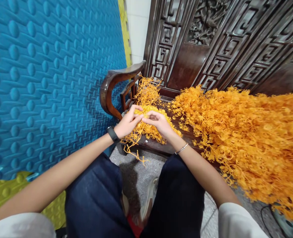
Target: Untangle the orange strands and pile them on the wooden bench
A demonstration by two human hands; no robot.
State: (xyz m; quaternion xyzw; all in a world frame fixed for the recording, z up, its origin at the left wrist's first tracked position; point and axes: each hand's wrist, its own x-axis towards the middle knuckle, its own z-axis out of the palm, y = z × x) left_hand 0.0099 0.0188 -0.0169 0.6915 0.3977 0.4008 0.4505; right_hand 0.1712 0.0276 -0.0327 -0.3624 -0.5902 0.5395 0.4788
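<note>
My left hand (129,123), with a black band at the wrist, and my right hand (159,121), with a thin bracelet, meet above a pile of yellow plastic flower pieces (154,133). Thumbs and fingertips come together in a pinch on both sides. Whatever small piece sits between them is too hidden to name. Orange branching plastic stems (133,145) hang below my left hand over the front edge of the seat; whether the hand grips them I cannot tell. Behind the hands stands a tangle of bare orange stems (148,92).
A large heap of orange plastic flower sprays (250,132) covers the right of the dark wooden bench (189,132). The bench's curved armrest (106,89) rises at left, its carved back (189,66) behind. Blue foam matting (49,82) stretches along the left.
</note>
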